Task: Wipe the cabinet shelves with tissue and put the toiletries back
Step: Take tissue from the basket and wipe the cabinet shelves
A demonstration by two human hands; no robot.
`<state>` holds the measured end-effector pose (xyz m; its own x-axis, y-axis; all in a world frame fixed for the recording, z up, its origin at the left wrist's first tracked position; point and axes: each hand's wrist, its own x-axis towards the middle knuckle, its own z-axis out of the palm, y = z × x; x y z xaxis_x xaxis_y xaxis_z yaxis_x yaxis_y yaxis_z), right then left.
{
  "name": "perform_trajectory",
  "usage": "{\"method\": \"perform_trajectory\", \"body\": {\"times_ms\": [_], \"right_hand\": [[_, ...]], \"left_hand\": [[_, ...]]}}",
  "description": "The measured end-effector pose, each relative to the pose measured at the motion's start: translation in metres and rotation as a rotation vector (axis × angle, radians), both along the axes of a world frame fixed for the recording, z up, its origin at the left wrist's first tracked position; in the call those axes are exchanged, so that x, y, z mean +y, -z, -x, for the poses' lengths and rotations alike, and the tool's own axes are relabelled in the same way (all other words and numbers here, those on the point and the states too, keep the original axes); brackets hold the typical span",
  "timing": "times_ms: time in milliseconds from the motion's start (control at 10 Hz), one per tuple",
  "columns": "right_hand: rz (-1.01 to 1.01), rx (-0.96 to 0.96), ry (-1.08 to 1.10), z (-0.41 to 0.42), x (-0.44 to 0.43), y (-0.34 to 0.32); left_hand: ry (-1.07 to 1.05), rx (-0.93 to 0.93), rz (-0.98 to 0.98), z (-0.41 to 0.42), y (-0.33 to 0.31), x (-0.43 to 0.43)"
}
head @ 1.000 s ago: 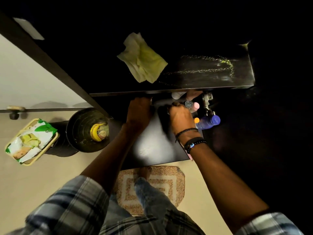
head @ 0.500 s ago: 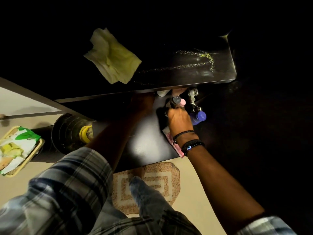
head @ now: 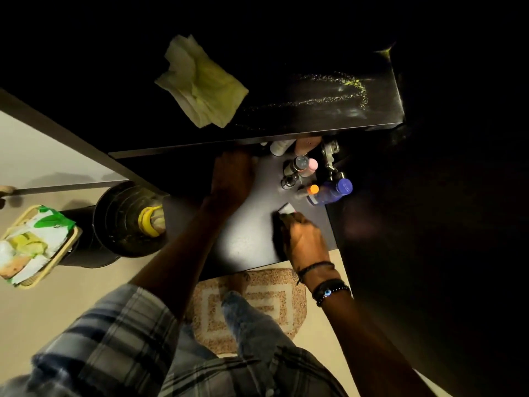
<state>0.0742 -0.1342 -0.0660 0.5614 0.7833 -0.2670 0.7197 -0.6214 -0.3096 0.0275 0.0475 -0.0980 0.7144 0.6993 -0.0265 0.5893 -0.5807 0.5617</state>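
A crumpled yellowish tissue [head: 200, 84] lies on the dark top panel [head: 315, 121] of the cabinet. Below it, the lit shelf [head: 246, 239] holds a cluster of toiletries at its back right: a blue-capped bottle [head: 332, 191], an orange cap [head: 313, 189], a pink cap [head: 312, 165] and a white bottle [head: 279, 147]. My left hand [head: 232, 179] reaches to the back of the shelf, its fingers hidden under the top panel's edge. My right hand [head: 305, 239] rests near the shelf's front right, shut on a small white-capped tube [head: 286, 209].
A dust streak [head: 337, 93] marks the top panel's right part. A black bin [head: 128, 222] with a banana peel stands on the floor at left, next to a basket of wipes [head: 37, 245]. A patterned mat [head: 249, 308] lies below. The dark open door [head: 429, 253] is at right.
My right hand has pulled back from the bottle cluster toward the shelf's front, holding the white-capped tube. My left hand stays at the back of the shelf.
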Motion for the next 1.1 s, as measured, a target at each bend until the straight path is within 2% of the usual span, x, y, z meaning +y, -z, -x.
{"method": "perform_trajectory", "body": {"times_ms": [100, 200, 300, 400, 500, 600, 700, 800, 900, 1000, 1100], "right_hand": [[-0.041, 0.042, 0.015, 0.027, -0.011, 0.009], [-0.24, 0.059, 0.101, 0.041, 0.005, -0.009], [-0.562, 0.049, 0.185, 0.043, 0.042, -0.054], [-0.859, -0.072, 0.183, 0.046, 0.078, -0.107], [-0.945, -0.189, 0.087, 0.043, 0.11, -0.142], [-0.717, -0.201, -0.011, 0.035, 0.13, -0.138], [-0.72, -0.194, -0.046, 0.034, 0.124, -0.127], [-0.807, -0.287, -0.071, 0.05, 0.091, -0.115], [-0.623, -0.234, 0.001, 0.071, 0.047, -0.065], [-0.274, 0.063, 0.188, 0.093, 0.018, 0.017], [-0.156, 0.086, 0.284, 0.116, 0.022, 0.055]], "left_hand": [[-0.032, -0.179, 0.076, 0.027, -0.009, -0.013], [-0.123, -0.199, 0.191, 0.064, -0.018, -0.023], [-0.167, -0.227, 0.151, 0.082, -0.044, -0.021], [-0.179, -0.256, 0.132, 0.102, -0.064, -0.019], [-0.159, -0.27, 0.081, 0.116, -0.083, -0.015], [-0.098, -0.281, -0.06, 0.128, -0.102, -0.015], [-0.066, -0.315, -0.302, 0.135, -0.116, -0.016], [-0.043, -0.344, -0.523, 0.135, -0.127, -0.008], [0.036, -0.193, -0.648, 0.128, -0.13, 0.003], [0.059, -0.003, -0.753, 0.124, -0.12, 0.009], [0.102, -0.008, -0.823, 0.124, -0.109, 0.018]]}}
